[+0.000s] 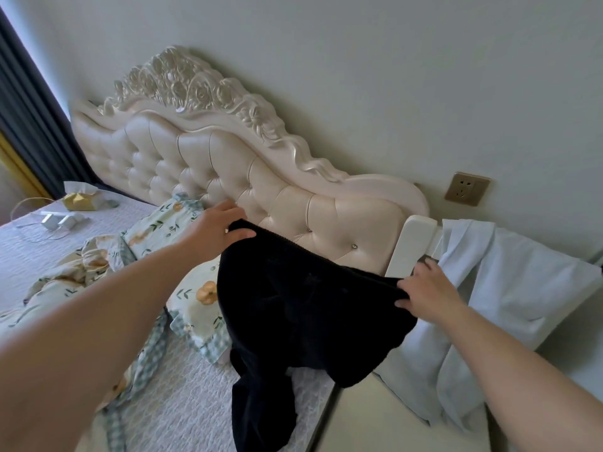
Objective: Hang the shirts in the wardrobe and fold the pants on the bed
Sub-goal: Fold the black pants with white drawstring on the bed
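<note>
A pair of black pants (293, 308) hangs in the air over the head end of the bed (182, 386), legs trailing down onto the mattress. My left hand (218, 226) pinches the waistband at its far left corner. My right hand (430, 291) grips the waistband's other corner near the bed's right side. A pale blue shirt (509, 288) lies draped over a white rail and surface to the right of the bed.
Floral pillows and a floral cover (156, 230) lie crumpled on the bed to the left. A cream tufted headboard (228, 164) stands behind. A tissue box (80, 200) and white chargers (58, 220) sit far left. A wall socket (466, 189) is at right.
</note>
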Demonstrator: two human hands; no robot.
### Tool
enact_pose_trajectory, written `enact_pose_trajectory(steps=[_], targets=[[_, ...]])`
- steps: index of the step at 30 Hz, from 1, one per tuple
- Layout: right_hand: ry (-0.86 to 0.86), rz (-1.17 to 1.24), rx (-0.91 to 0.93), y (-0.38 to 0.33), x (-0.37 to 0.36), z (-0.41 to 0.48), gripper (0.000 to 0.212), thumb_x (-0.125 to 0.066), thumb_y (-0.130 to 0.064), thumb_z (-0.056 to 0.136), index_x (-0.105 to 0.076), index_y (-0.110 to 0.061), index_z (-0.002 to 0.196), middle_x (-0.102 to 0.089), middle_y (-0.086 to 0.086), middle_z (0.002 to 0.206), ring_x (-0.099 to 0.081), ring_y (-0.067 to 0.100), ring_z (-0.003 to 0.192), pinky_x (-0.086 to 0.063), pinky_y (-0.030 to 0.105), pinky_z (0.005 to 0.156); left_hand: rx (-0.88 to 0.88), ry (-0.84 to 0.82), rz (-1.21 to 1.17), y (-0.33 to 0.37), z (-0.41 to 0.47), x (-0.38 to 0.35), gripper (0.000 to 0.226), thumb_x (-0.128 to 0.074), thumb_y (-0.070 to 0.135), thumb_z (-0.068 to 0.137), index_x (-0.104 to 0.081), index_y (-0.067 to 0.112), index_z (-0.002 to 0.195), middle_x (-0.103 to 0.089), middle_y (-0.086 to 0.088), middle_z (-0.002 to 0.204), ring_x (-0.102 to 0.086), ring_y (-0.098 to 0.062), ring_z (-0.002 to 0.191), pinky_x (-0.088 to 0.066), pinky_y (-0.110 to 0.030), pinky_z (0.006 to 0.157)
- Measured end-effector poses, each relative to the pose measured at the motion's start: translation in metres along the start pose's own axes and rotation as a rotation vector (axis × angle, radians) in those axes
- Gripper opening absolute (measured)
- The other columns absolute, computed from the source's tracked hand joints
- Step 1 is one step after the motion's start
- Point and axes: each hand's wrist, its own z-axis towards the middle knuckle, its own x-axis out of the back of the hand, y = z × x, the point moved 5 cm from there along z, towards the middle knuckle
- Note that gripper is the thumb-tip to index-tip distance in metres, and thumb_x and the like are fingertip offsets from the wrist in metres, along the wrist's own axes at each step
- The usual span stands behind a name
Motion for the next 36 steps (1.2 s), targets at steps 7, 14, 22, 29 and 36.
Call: enact_pose_trajectory(steps=[7,14,22,29,36], targets=[[0.42,-0.085,-0.187,0.082,0.145,0.018,0.021,-0.058,-0.041,0.085,-0.065,-0.025,0.097,-0.062,0.007,0.099,-0.046,0.027,0.105,-0.025,0.04,0.097,0.204,0.041,0.01,-0.002,0.028,0.03,0.037,-0.063,0.048,0.083,-0.038,0.03,0.064,-0.045,0.002,0.059,-0.047,-0.022,0.058,-0.04,-0.033,0.055],[0.556,0.377,-0.178,0.129,0.233,0.009,0.023,-0.047,-0.01,0.09,-0.062,-0.02,0.104,-0.062,0.002,0.099,-0.051,0.027,0.098,-0.041,0.037,0.079,0.327,0.184,-0.465,0.029,0.054,0.055,0.027,-0.059,0.04,0.09,-0.04,0.029,0.075,-0.048,0.002,0.065,-0.049,-0.017,0.056,-0.041,-0.024,0.05],[0.6,0.485,-0.179,0.184,0.303,-0.006,0.024,-0.052,-0.002,0.091,-0.067,-0.008,0.108,-0.049,0.009,0.116,-0.049,0.028,0.111,-0.037,0.033,0.095,0.339,-0.186,-0.992,0.067,0.084,0.081,0.045,-0.071,0.021,0.073,-0.06,0.007,0.114,-0.069,-0.015,0.108,-0.07,-0.025,0.091,-0.057,-0.03,0.067],[0.793,1.424,-0.317,0.142,0.277,-0.011,0.049,-0.062,-0.036,0.088,-0.044,-0.018,0.131,-0.053,0.004,0.122,-0.051,0.016,0.107,-0.04,0.027,0.091,0.514,-0.277,-1.121,0.075,0.096,0.075,0.056,-0.067,0.054,0.07,-0.073,0.008,0.1,-0.073,-0.011,0.1,-0.071,-0.025,0.089,-0.057,-0.03,0.062],[0.522,1.434,-0.469,0.134,0.2,-0.005,0.031,-0.049,-0.03,0.097,-0.064,-0.006,0.109,-0.065,0.013,0.1,-0.059,0.024,0.088,-0.044,0.03,0.078,0.62,-0.195,-0.834,0.037,0.071,0.049,0.056,-0.059,0.052,0.081,-0.062,0.004,0.111,-0.073,-0.012,0.097,-0.07,-0.03,0.089,-0.057,-0.039,0.077]])
